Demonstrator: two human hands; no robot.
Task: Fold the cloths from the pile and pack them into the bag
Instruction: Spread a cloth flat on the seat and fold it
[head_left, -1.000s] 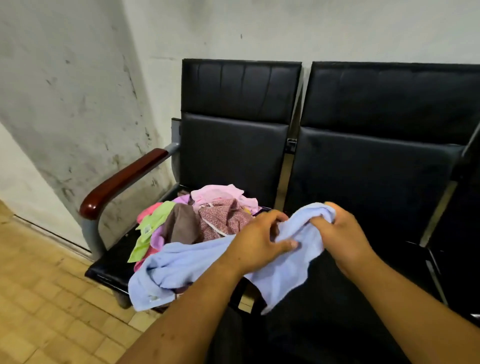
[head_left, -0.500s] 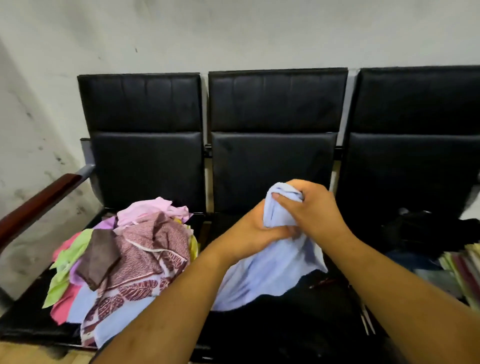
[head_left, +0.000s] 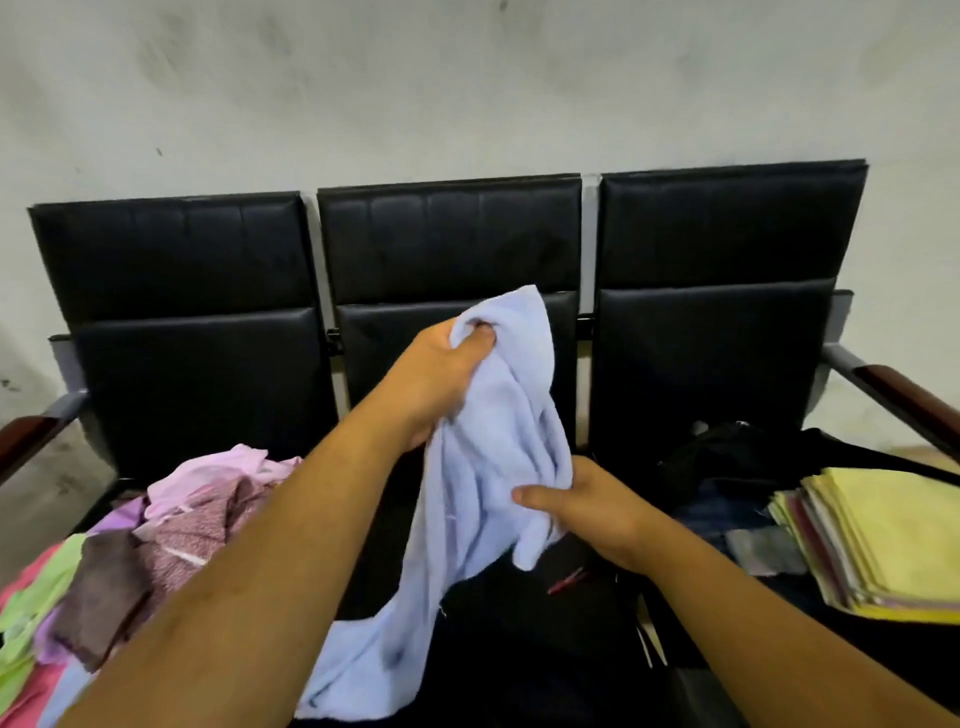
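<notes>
Both grip blue cloth (head_left: 493, 467) | left hand (head_left: 436, 384) near top edge | right hand (head_left: 587, 514) lower fold | pile (head_left: 171, 519) left

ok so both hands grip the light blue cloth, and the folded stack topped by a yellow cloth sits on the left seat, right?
No. The head view shows the folded stack topped by a yellow cloth on the black right seat; the black left seat holds the loose cloth pile. The left hand and right hand grip the light blue cloth.
</notes>
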